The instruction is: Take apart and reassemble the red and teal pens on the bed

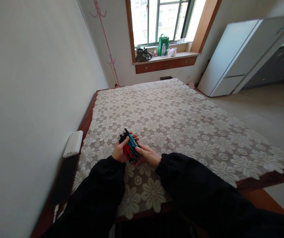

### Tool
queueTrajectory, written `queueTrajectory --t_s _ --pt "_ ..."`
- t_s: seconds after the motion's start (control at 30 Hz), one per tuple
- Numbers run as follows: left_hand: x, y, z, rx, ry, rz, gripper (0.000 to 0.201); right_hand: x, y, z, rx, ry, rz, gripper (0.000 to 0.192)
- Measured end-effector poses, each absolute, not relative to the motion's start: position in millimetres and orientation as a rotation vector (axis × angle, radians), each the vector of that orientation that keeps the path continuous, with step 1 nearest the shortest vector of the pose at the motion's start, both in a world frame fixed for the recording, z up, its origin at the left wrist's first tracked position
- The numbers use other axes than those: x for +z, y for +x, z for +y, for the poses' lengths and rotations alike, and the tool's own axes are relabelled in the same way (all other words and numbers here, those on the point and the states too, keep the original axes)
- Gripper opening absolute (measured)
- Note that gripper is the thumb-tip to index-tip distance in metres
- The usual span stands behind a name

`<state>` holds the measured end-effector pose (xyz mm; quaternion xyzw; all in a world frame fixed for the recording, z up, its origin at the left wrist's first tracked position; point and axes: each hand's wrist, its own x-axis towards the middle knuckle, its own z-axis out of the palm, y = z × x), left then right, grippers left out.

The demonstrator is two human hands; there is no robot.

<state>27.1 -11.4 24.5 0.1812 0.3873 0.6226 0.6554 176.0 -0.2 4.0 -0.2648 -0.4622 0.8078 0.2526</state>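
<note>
A bundle of several pens, black, red and teal, is held between both my hands just above the bed's near part. My left hand wraps the bundle from the left, thumb over the black ends. My right hand supports it from the right with fingers along the pens. Both arms wear black sleeves. The hands hover over a white lace floral bedspread.
A white wall runs along the left. A small white box sits on the bed's wooden frame by the wall. At the far end, a windowsill holds a green bag and a dark bag. A white fridge stands at right.
</note>
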Motion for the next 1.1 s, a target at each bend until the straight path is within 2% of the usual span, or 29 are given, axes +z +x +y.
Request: queueTrajectory --t_s 0.17,0.37,0.5,0.67,0.83,1.03,1.1 --pt "28 24 -14 1.412 0.326 0.83 0.031 4 178 3 1.958 -0.738 -1.513 0.047" --pt "30 26 -17 1.397 0.398 0.748 0.019 6 179 1 1.883 -0.727 -1.608 0.063" --pt "29 32 -16 1.425 0.496 0.793 0.018 8 179 0 1.772 -0.677 -1.708 0.055" --pt "35 29 -21 1.666 0.772 0.869 0.026 16 182 -3 1.476 -0.7 -1.855 0.043" --pt "41 10 -23 1.968 1.059 1.208 0.031 18 183 -3 1.277 -0.77 -1.825 0.038" --pt "32 -4 -11 1.576 1.11 1.343 0.028 16 183 -3 1.246 -0.77 -1.856 0.03" --pt "26 -4 -6 1.549 1.077 1.359 0.032 16 183 -2 1.236 -0.768 -1.863 0.028"
